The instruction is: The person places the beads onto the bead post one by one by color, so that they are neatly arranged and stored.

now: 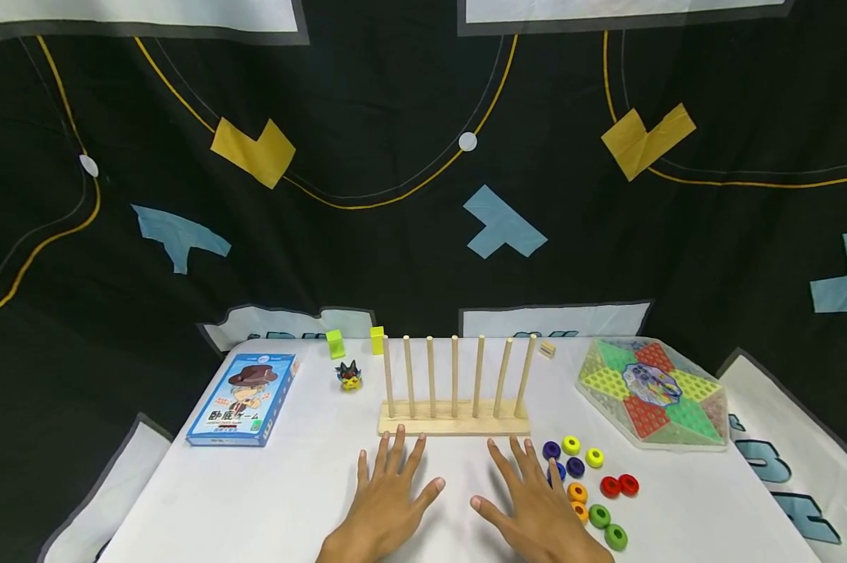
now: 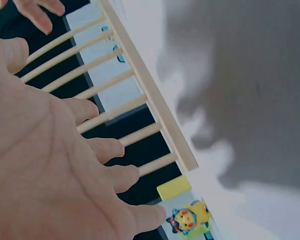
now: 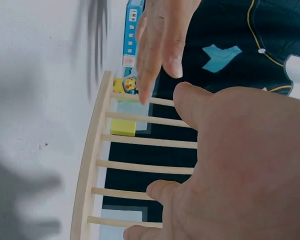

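Both hands are spread over the white table in front of a wooden peg rack (image 1: 454, 424), which has several upright dowels on a flat base. The left hand (image 1: 384, 500) has its fingers straight and apart, fingertips just short of the rack's left part. Beside it, the right hand (image 1: 536, 504) is likewise spread, near the rack's right end. Neither hand holds anything. Right next to the right hand lie loose rings: purple (image 1: 575, 467), yellow (image 1: 571, 445), red (image 1: 628, 485), orange (image 1: 576, 492) and green (image 1: 599, 515). A blue ring (image 1: 561, 471) is partly hidden behind its fingers.
A blue card game box (image 1: 243, 399) lies at the left. Behind it stand a small yellow figure (image 1: 349, 376) and two lime blocks (image 1: 335, 344). To the right are a star-patterned board game case (image 1: 652, 392) and a small wooden piece (image 1: 547, 349). A dark curtain (image 1: 395, 266) hangs behind.
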The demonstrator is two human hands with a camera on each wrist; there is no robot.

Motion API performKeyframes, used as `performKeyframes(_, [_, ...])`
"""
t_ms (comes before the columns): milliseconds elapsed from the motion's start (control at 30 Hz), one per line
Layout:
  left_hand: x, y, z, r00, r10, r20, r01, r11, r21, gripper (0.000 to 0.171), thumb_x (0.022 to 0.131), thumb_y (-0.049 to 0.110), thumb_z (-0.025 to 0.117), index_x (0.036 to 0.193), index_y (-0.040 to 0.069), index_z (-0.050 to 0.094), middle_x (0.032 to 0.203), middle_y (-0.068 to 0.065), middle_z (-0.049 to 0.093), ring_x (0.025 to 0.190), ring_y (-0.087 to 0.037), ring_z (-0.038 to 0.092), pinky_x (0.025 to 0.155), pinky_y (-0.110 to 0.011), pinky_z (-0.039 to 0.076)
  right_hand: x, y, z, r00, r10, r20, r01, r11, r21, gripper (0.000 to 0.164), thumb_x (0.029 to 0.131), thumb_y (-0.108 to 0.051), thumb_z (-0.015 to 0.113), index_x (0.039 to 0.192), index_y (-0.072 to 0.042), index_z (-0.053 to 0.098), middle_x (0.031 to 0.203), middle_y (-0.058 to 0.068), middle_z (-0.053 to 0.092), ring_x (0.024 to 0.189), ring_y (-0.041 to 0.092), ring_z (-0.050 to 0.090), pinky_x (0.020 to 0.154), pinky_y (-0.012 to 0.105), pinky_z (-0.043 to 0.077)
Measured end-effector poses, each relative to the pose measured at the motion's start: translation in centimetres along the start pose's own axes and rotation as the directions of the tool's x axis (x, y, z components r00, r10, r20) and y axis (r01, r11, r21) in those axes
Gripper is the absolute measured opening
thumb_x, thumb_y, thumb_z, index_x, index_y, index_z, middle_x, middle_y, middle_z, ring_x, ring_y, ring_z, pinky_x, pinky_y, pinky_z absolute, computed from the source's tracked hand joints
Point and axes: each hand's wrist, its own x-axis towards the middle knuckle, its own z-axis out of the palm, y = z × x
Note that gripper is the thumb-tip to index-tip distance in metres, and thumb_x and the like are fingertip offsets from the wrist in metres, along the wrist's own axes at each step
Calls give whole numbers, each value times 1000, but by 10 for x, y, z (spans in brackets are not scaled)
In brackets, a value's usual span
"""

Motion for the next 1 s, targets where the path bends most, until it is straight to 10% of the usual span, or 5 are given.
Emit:
performKeyframes(300, [14, -23, -16, 997, -66, -51, 63, 996, -65, 72, 95, 64, 25, 148, 17, 36, 152, -17, 26, 141, -37, 17, 107, -61, 12, -6, 11, -11, 1000, -9, -15, 10, 999, 36, 89, 80, -82, 31, 151, -29, 27, 156, 14, 20, 143, 37, 13, 105, 66, 14])
performKeyframes(533, [62, -77, -24, 963, -166, -213, 110, 961, -253, 39, 95, 19, 57, 132, 6, 53, 95, -10, 56, 84, -24, 54, 73, -42, 42, -20, 58, -52, 988, 153, -28, -143, 966, 217, 86, 85, -77, 33, 153, -26, 21, 150, 16, 29, 129, 38, 40, 94, 62, 35])
performKeyframes(867, [91, -110, -12, 981, -194, -1, 175, 887, -427, 48, 90, 15, 64, 137, 13, 51, 81, -4, 51, 66, -17, 46, 63, -34, 35, -65, 127, -46, 876, 470, 108, -461, 751, 472, 50, 99, -34, 47, 135, 0, 39, 75, 3, 60, 64, 17, 55, 57, 32, 44])
performKeyframes(1000, [93, -110, -10, 983, -184, 9, 172, 899, -402, 48, 90, 17, 64, 136, 16, 52, 83, -3, 52, 70, -18, 47, 73, -40, 32, -81, 137, -24, 833, 512, 210, -522, 602, 604, 43, 99, -20, 47, 134, 1, 36, 69, 5, 59, 58, 19, 53, 54, 33, 44])
